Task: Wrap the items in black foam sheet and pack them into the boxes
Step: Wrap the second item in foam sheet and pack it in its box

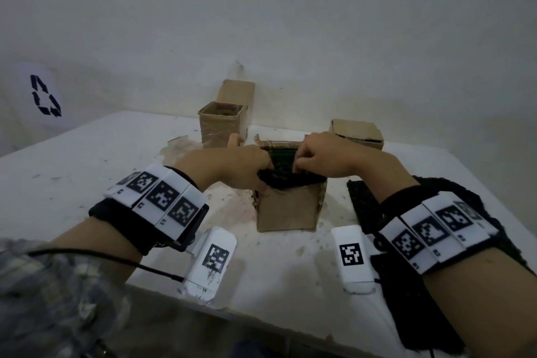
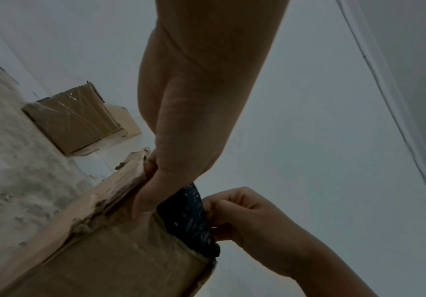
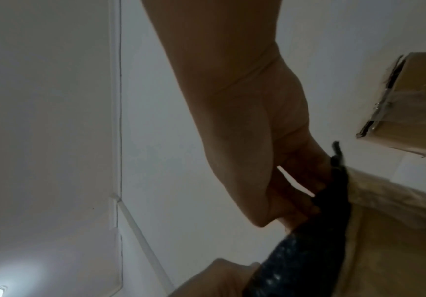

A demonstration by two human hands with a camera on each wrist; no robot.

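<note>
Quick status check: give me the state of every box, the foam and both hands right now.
Near box: open, foam bundle at its mouth.
Foam bundle: partly in, top protruding.
Far-left box: open, flap up.
Far-right box: flaps down.
Spare foam sheet: flat on table.
Left hand: gripping bundle.
Right hand: pinching bundle.

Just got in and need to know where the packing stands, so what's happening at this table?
A person is pushing a black foam bundle into the nearest box. Both the left hand and right hand grip the foam at the box's open top. It still sticks out. Two other boxes stand behind.
</note>
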